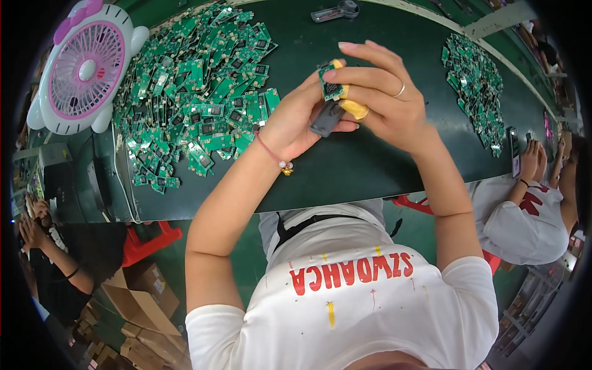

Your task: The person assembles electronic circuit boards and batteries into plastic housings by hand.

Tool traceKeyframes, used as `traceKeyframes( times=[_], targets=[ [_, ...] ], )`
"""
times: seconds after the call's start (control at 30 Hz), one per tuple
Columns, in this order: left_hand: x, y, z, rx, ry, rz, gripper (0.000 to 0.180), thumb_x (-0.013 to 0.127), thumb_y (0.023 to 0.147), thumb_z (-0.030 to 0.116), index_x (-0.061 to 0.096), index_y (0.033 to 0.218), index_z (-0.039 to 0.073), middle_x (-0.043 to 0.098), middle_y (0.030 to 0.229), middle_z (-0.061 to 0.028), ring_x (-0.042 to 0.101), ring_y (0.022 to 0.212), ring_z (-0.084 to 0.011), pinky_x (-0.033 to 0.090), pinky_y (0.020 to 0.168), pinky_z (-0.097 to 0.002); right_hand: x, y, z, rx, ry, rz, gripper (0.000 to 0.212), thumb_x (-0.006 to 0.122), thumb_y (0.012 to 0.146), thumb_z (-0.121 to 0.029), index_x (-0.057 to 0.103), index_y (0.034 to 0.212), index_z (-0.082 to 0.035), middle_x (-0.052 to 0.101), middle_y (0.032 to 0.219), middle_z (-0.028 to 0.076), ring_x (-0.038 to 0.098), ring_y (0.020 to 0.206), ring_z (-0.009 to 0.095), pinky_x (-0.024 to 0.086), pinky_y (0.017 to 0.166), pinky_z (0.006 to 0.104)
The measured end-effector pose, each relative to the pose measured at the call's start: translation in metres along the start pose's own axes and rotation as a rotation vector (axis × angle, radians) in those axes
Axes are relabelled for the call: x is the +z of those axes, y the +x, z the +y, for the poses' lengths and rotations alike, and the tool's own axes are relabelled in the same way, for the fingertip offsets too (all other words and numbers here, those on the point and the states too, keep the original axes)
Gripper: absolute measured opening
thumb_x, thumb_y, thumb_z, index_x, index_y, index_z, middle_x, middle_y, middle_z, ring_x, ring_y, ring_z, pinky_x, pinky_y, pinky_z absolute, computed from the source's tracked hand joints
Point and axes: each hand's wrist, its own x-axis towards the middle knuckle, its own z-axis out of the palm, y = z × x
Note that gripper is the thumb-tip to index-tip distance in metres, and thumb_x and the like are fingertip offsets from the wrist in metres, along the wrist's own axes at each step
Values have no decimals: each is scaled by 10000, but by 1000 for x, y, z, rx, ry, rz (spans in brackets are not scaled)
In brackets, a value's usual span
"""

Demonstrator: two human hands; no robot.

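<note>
Both my hands are raised over the dark green table and meet in front of me. My left hand (295, 119) is closed around a dark grey plastic housing (327, 119). Pressed at its upper end is a small green circuit board (332, 90) with a dark chip, gripped by my right hand (391, 102). Yellow finger covers (354, 110) show on fingertips there. Two right-hand fingers stick out above the board. Whether the board sits inside the housing, I cannot tell. A large pile of green circuit boards (203, 92) lies left of my hands.
A second heap of boards (475, 92) lies at the right. A grey plastic piece (336, 11) rests near the far edge. At the far left stands a white and pink fan (86, 69). A phone-like device (513, 151) lies by a co-worker's hands (533, 161). Cardboard boxes (145, 293) sit below left.
</note>
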Motion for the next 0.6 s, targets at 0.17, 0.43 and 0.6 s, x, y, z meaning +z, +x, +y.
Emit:
traceKeyframes(
  times=[0.17,0.43,0.6],
  targets=[
    [8,3,1,90,-41,-132,411,371,897,91,291,1298,62,513,1142,-176,586,986,-336,517,815,-399,-20,5,16,47,-213,-129,354,706,576,-169,592,904,-96,563,1096,1,496,1108,189,334,963,410],
    [13,2,-1,250,254,66,415,503,851,18,358,1240,30,561,1105,-147,614,942,-271,547,697,-318,-24,9,15,90,-269,-196,279,673,619,-145,598,881,-80,584,1030,23,546,977,161,331,932,372],
    [9,4,-4,435,416,178,410,483,879,59,351,1267,56,567,1106,-134,601,945,-225,539,735,-330,-20,8,-1,706,120,-188,221,639,702,-74,581,912,-38,595,857,81,595,792,222,458,721,289]
  ],
)
